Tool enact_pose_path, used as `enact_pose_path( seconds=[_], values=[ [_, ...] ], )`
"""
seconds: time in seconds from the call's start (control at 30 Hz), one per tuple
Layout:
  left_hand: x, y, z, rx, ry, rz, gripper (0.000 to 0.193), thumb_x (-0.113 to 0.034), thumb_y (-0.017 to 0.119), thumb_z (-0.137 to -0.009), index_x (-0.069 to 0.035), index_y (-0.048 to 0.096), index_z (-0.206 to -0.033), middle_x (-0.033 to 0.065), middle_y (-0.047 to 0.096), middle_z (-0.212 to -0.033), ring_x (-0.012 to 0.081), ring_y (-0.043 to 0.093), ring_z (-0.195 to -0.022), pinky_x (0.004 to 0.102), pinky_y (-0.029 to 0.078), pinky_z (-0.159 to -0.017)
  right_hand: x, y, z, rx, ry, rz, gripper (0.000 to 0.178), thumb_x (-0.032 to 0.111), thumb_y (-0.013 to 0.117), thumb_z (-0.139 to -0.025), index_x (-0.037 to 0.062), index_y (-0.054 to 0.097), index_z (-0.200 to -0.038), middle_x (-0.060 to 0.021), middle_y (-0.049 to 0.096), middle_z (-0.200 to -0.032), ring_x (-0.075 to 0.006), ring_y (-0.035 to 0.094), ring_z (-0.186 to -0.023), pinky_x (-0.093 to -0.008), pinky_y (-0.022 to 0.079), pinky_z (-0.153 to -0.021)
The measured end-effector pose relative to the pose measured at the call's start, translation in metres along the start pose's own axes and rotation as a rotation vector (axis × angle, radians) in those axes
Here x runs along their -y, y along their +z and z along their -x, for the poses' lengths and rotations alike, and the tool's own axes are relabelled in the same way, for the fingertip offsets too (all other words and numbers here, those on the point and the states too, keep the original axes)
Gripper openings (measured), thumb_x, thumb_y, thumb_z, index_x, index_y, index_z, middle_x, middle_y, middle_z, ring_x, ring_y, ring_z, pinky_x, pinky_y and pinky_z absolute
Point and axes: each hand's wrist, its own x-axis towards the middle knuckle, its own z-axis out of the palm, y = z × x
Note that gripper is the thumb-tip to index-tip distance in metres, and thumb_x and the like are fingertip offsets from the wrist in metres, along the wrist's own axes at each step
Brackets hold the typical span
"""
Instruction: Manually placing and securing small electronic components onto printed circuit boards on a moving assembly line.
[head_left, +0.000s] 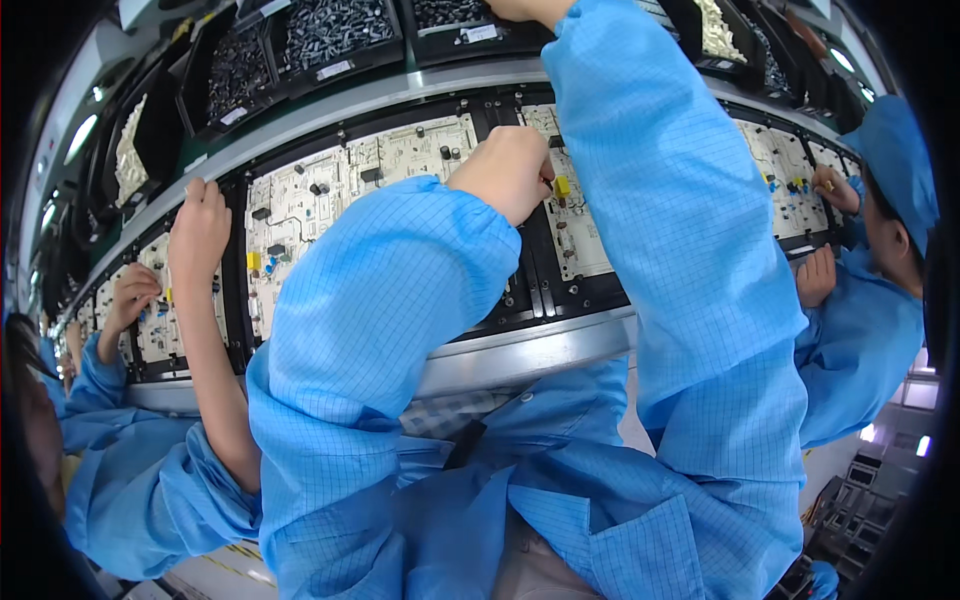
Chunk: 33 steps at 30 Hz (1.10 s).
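My left hand (503, 172) is closed in a pinch over the left edge of a pale circuit board (590, 240). A small dark piece shows at its fingertips, too small to name. Right beside these fingers stands a yellow block-shaped component (562, 187) on that board. My right arm stretches far forward, and my right hand (530, 8) is at a black bin (440, 45) of small dark parts. The top edge of the picture cuts off its fingers. Left of my left hand, more pale boards (330, 165) carry black, blue and yellow components.
A metal rail (540, 347) runs along the near side of the black board frames. Bins of dark parts (335, 35) and pale parts (130, 150) line the far side. Co-workers in blue work at left, a bare forearm (215, 340) close by, and at right, near a hand (815, 277).
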Motion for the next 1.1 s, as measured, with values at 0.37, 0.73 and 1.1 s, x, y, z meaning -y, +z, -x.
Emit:
enact_pose_path(
  seconds=[0.37, 0.73, 1.1],
  values=[
    [-0.004, 0.007, 0.002, -0.072, -0.1, -0.08, 0.016, -0.004, 0.07, -0.078, 0.003, 0.071, -0.092, 0.0176, 0.07, -0.089, 0.0271, 0.069, -0.084, 0.0344, 0.056, -0.076, -0.006, 0.006, -0.002, -0.059, -0.041, 0.061, 0.009, 0.006, 0.057, -0.079, 0.0003, 0.064, -0.082, -0.021, 0.066, -0.083, -0.0358, 0.066, -0.085, -0.0424, 0.053, -0.076],
    [-0.028, 0.005, 0.007, -0.091, -0.2, -0.201, 0.015, -0.007, 0.071, -0.078, 0.003, 0.069, -0.088, 0.0208, 0.068, -0.094, 0.0336, 0.067, -0.091, 0.0392, 0.055, -0.08, -0.008, 0.019, 0.002, -0.219, -0.092, -0.304, 0.009, 0.0, 0.055, -0.074, 0.0008, 0.06, -0.081, -0.0215, 0.064, -0.084, -0.0386, 0.063, -0.085, -0.0451, 0.051, -0.076],
    [-0.009, 0.018, 0.006, -0.154, -0.094, -0.192, 0.014, -0.001, 0.068, -0.074, 0.003, 0.068, -0.088, 0.0215, 0.067, -0.092, 0.0356, 0.066, -0.089, 0.04, 0.055, -0.077, 0.002, -0.002, 0.02, -0.41, -0.058, -0.166, 0.017, -0.002, 0.057, -0.072, -0.0057, 0.053, -0.088, -0.0268, 0.057, -0.087, -0.0428, 0.057, -0.087, -0.0459, 0.047, -0.078]
  ],
)
